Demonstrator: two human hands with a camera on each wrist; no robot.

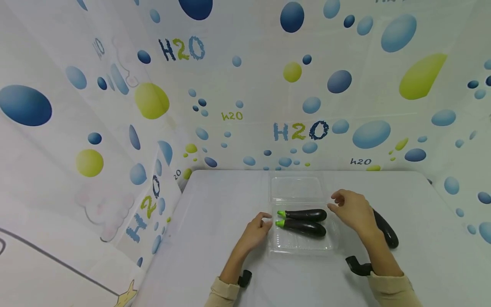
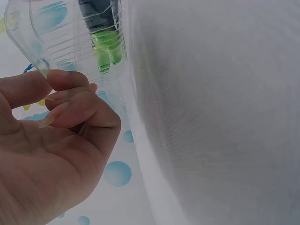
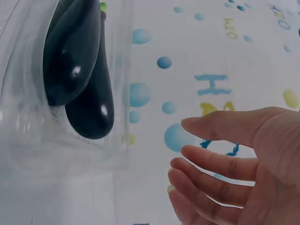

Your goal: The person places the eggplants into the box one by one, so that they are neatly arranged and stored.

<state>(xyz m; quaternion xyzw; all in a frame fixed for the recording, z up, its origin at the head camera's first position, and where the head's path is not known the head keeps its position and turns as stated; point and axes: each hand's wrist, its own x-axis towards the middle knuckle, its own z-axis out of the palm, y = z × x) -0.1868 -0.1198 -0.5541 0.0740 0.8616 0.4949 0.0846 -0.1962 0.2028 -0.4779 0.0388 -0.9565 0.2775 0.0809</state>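
Note:
A clear plastic clamshell box (image 1: 303, 247) lies on the table with its lid (image 1: 297, 187) folded back away from me. Inside it, two dark eggplants (image 1: 304, 228) with green stem ends pointing left lie side by side. At the box's left side my left hand (image 1: 254, 232) pinches the rim between thumb and forefinger; the left wrist view shows this rim (image 2: 40, 65) close up. My right hand (image 1: 353, 209) hovers beside the box's right side, fingers relaxed and apart, holding nothing. A third eggplant (image 1: 386, 229) rests on the table, partly hidden behind the right wrist.
The white table (image 1: 207, 213) meets a backdrop (image 1: 245, 85) printed with blue and green drops and H2O lettering. Dark straps with small devices (image 1: 358, 266) sit on both wrists.

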